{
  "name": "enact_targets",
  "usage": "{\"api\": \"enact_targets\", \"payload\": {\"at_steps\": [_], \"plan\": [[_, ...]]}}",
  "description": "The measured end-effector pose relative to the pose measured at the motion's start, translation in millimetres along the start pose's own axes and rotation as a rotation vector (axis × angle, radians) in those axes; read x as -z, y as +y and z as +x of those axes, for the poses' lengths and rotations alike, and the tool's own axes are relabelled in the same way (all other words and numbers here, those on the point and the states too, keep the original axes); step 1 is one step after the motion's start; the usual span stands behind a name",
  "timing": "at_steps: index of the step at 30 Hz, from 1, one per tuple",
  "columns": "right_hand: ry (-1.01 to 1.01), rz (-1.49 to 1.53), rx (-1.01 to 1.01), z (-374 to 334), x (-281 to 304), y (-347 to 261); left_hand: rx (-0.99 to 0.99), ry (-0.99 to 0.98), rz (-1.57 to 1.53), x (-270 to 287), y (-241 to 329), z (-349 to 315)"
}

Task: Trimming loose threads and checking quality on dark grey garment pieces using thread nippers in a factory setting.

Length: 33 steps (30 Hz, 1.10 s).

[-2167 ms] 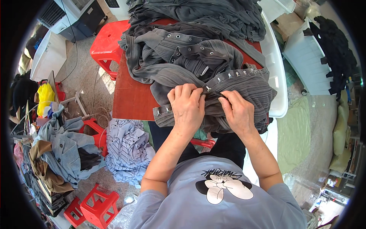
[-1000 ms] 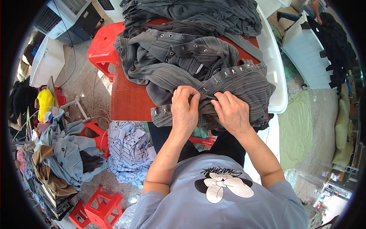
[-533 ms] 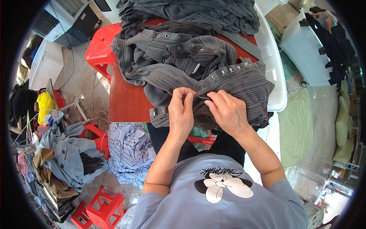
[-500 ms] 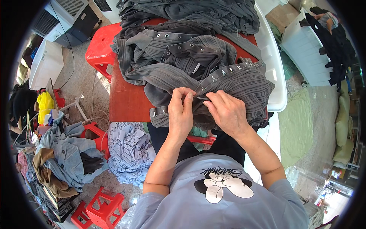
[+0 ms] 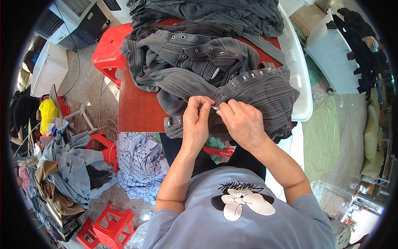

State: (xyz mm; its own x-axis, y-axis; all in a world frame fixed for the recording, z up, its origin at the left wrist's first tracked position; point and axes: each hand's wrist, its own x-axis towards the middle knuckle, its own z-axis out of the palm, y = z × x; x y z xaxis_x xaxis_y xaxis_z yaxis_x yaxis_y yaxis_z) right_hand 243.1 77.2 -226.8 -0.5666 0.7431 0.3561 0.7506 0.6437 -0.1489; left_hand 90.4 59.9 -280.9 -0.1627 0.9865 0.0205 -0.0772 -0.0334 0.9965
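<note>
A dark grey ribbed garment [image 5: 265, 95] lies bunched over the table edge, with a band of metal hooks [image 5: 235, 86] slanting across it. At the band's lower end my left hand [image 5: 197, 122] is closed, thumb and forefinger pinching the cloth edge. My right hand [image 5: 242, 122] meets it there, fingers pinched round a slim, pointed metal tool [image 5: 215, 108]; most of it is hidden, so its kind does not show. Left of my left hand a short end of the band [image 5: 172, 121] carries more hooks. Behind, a folded part with metal eyelets [image 5: 203, 53] rests on the pile.
The red-brown table [image 5: 139, 114] carries a heap of more grey garments [image 5: 207, 14] at the back. Along its right runs a white plastic tub [image 5: 304, 95]. A red stool [image 5: 110, 45] stands at left; striped shirts [image 5: 139, 166] lie heaped below the table's near-left edge.
My right hand has shifted slightly left, closer to my left fingertips. The dark pointed tool that showed between the hands is now mostly covered, with a pale glint left visible.
</note>
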Motion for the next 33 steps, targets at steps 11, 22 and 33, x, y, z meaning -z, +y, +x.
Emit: {"api": "enact_targets", "payload": {"at_steps": [11, 22, 33], "plan": [[0.115, 0.065, -0.201, -9, 33, 28, -0.504, 0.155, 0.493, -13, 19, 11], [0.131, -0.007, -0.169, -15, 19, 42, -0.547, 0.114, 0.740, -36, 8, 26], [0.148, -0.034, -0.149, -11, 11, 43, -0.534, 0.110, 0.743, -46, 13, 32]]}}
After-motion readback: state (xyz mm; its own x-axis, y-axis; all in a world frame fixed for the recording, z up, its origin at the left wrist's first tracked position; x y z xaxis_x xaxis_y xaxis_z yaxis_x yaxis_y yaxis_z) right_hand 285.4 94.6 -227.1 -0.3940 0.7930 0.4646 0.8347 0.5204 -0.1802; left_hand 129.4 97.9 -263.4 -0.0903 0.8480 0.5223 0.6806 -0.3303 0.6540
